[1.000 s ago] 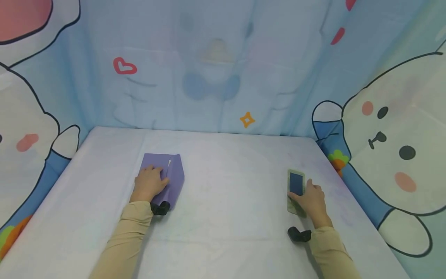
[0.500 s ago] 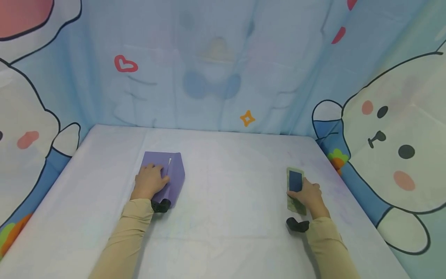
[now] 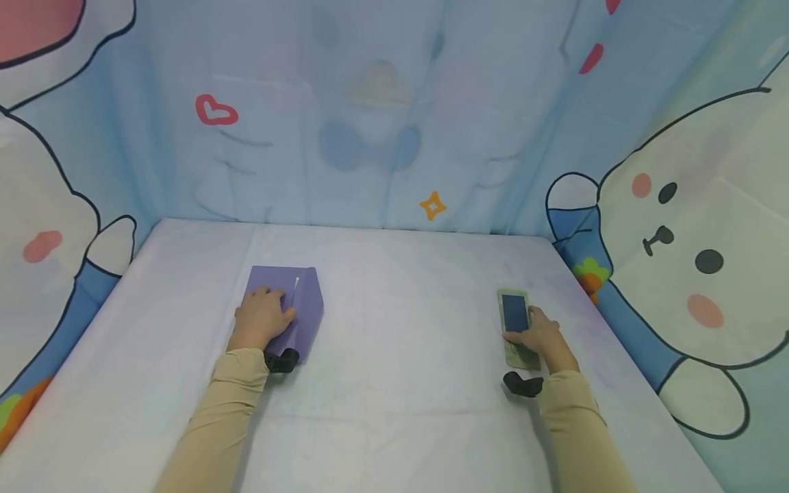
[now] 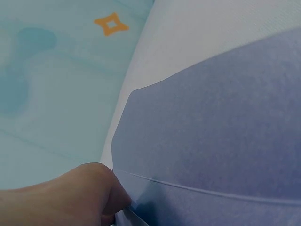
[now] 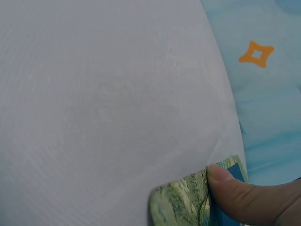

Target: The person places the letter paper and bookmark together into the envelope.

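Note:
On the left of the table lies a purple paper envelope (image 3: pixel 311 294), its pointed flap spread out to the right. My left hand (image 3: pixel 260 318) rests on it, and in the left wrist view the thumb (image 4: pixel 96 186) is bent against a raised edge of the purple paper (image 4: pixel 216 122). A slim green patterned case (image 3: pixel 520 356) with a dark blue panel (image 3: pixel 515 313) lies at the right. My right hand (image 3: pixel 539 335) grips it across its middle. The right wrist view shows the thumb (image 5: pixel 240 195) pressed on an edge of the green patterned cover (image 5: pixel 181 202).
The white cloth-covered table (image 3: pixel 394 329) stretches between the two hands. Behind it hangs a blue curtain (image 3: pixel 265 178) printed with cartoon figures. A black camera mount (image 3: pixel 282 361) sits at the left wrist, another black mount (image 3: pixel 522 385) at the right.
My right hand has moved forward along the green case, and its fingers have closed in on the case's right edge. My left hand stays on the envelope. The head view has shifted slightly.

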Available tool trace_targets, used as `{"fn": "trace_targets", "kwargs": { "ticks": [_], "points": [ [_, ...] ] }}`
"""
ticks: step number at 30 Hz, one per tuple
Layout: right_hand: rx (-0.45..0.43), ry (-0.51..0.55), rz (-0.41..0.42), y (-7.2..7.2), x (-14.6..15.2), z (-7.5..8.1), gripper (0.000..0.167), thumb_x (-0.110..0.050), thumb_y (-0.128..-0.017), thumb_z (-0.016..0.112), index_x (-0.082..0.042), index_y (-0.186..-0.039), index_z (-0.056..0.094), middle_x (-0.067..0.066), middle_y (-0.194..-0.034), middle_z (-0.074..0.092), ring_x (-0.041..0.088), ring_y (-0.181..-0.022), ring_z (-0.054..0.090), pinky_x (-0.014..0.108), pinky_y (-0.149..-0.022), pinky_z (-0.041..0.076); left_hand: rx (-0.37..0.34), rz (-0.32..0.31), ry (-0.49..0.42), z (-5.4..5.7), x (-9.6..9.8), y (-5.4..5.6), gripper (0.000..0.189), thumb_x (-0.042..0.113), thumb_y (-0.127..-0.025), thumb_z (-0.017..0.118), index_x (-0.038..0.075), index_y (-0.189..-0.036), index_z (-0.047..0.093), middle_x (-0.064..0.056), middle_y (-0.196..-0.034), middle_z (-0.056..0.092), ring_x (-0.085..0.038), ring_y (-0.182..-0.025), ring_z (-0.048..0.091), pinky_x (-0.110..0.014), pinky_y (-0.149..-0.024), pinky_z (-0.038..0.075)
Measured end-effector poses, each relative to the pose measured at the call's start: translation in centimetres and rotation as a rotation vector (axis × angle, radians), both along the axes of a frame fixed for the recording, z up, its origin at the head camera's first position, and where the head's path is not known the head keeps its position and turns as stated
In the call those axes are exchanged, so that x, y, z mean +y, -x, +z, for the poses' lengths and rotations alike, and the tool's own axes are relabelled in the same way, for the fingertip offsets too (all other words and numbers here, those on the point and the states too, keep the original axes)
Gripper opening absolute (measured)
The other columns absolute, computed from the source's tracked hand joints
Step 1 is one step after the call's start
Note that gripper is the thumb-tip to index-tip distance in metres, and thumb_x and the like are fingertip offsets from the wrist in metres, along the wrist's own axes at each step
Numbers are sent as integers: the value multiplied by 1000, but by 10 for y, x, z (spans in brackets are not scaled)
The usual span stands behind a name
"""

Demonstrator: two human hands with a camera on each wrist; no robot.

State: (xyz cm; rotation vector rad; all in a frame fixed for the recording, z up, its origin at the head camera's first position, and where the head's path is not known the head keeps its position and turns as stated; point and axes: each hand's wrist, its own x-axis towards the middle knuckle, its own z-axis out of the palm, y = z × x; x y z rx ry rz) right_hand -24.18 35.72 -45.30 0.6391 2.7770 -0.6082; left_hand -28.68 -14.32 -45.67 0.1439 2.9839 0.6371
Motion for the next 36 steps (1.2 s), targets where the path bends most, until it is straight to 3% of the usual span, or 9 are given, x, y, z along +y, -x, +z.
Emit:
{"fn": "trace_targets", "kwargs": {
  "ticks": [4, 8, 12, 16, 22, 29, 36],
  "points": [
    [1, -27, 46, -2, 3, 2, 96, -33, -84, 67, 15, -145, 11, 42, -143, 20, 56, -131, 24, 62, -107, 28, -1, 4, -6, 0, 0, 0, 57, 32, -88, 51, 2, -136, 48, -29, -141, 40, -49, -130, 34, -69, -96, 34],
    [14, -11, 89, -6, 8, 7, 88, -27, -86, 66, 15, -144, 14, 41, -138, 33, 53, -127, 36, 59, -105, 32, 3, 3, -3, -1, 0, 1, 56, 31, -88, 51, 2, -136, 49, -29, -141, 40, -50, -130, 34, -69, -95, 35],
    [25, 81, 88, -7, 9, 10, 84, -19, -87, 66, 10, -146, 15, 38, -129, 44, 47, -115, 49, 54, -97, 42, 6, 2, 1, -1, -1, 2, 56, 30, -88, 51, 2, -136, 49, -29, -140, 41, -50, -130, 34, -70, -95, 34],
    [35, 215, 50, -8, 7, 10, 84, -13, -87, 67, 5, -149, 13, 32, -123, 47, 34, -101, 55, 40, -84, 51, 4, 7, -1, 0, -2, 2, 56, 31, -88, 51, 2, -136, 49, -29, -141, 41, -50, -130, 34, -69, -95, 34],
    [89, 398, -2, -7, 3, 2, 87, -8, -87, 66, -4, -152, 10, 26, -121, 45, 12, -77, 59, 24, -67, 55, -1, 13, -10, -1, -2, 2, 57, 32, -88, 51, 3, -137, 48, -28, -141, 40, -49, -131, 34, -68, -96, 35],
    [159, 490, -5, -5, -4, -5, 85, -8, -88, 65, -9, -153, 10, 25, -121, 47, 8, -75, 59, 24, -65, 55, 14, 16, -12, -2, -1, 2, 56, 30, -88, 52, 3, -136, 49, -29, -140, 41, -50, -129, 35, -69, -95, 35],
    [183, 564, -16, -1, -15, -8, 86, -7, -88, 64, -12, -154, 10, 30, -134, 40, 5, -75, 60, 23, -65, 55, 20, 16, -6, 0, -1, 1, 56, 30, -87, 52, 3, -136, 50, -29, -140, 42, -50, -129, 35, -69, -95, 35]
  ]
}}
